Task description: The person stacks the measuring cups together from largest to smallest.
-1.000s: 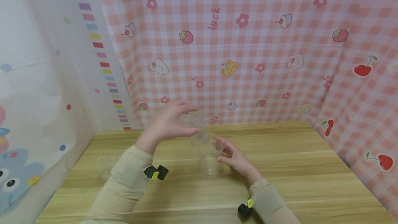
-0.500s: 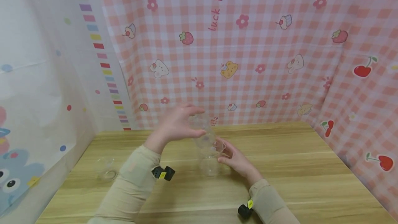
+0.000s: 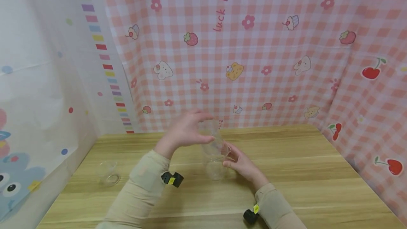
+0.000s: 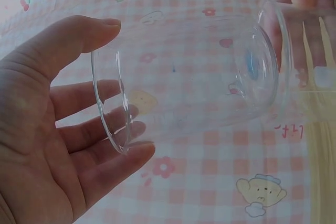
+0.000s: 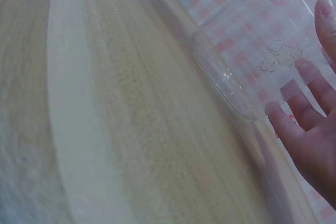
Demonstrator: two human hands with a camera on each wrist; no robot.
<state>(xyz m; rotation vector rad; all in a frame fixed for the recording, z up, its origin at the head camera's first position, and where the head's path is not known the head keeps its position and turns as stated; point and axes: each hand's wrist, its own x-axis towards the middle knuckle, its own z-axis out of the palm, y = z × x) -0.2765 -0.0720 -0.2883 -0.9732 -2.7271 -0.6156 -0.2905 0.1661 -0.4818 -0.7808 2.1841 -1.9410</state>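
Note:
In the left wrist view, my left hand (image 4: 42,124) grips a clear cup (image 4: 184,77) near its rim, thumb on one side and fingers on the other. In the head view that hand (image 3: 187,131) is above a second clear cup (image 3: 214,170), which stands upright on the table. My right hand (image 3: 240,163) holds this lower cup from the right, with its fingers (image 5: 296,103) along the wall. The base of the upper cup is right at the mouth of the lower one.
A third clear cup (image 3: 109,174) stands on the wooden table (image 3: 286,172) at the left. A pink checked cloth (image 3: 270,45) hangs behind the table, and a white printed sheet (image 3: 41,80) hangs at the left.
My left hand has moved right and slightly down with its cup, bringing it over the lower cup. My right hand and the lower cup have stayed in place.

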